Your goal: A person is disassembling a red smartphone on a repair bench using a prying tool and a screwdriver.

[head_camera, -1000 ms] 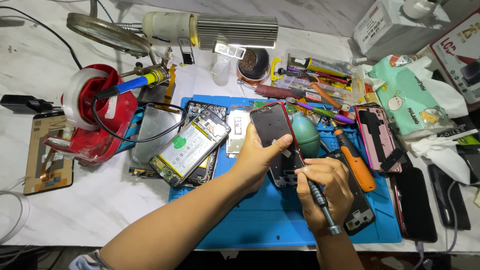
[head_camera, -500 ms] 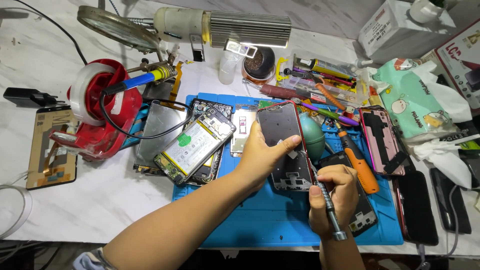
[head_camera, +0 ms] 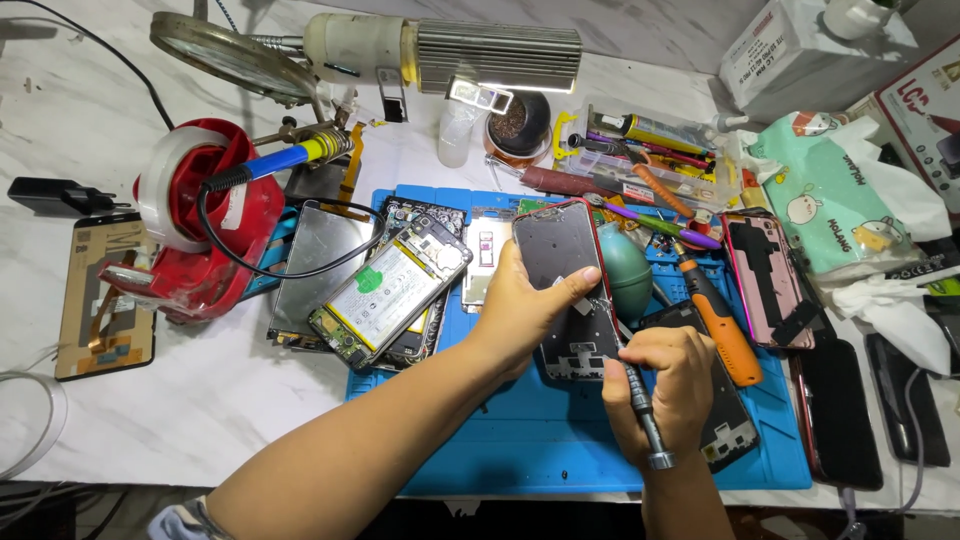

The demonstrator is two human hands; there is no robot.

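My left hand [head_camera: 525, 310] grips a red-edged phone frame [head_camera: 567, 260] by its left side, thumb lying across its dark inner face, over the blue work mat [head_camera: 520, 440]. My right hand [head_camera: 668, 385] is closed around a slim metal screwdriver [head_camera: 640, 410], its tip against the lower right part of the frame. An opened phone with a green-labelled battery [head_camera: 385, 290] lies just left of my left hand. A dark phone part [head_camera: 725, 420] lies under my right hand.
A red soldering stand [head_camera: 195, 225] with a blue-handled iron [head_camera: 290, 160] sits at left. An orange-handled driver [head_camera: 720, 320], a teal air blower [head_camera: 625, 275], a pink phone frame [head_camera: 765, 275], dark phones [head_camera: 835, 415] and a tissue pack [head_camera: 830, 200] crowd the right. A lamp and magnifier [head_camera: 440, 50] hang behind.
The view has shifted slightly. My left hand tilted the phone frame flatter, and my right hand brought the screwdriver tip up against its lower right part.
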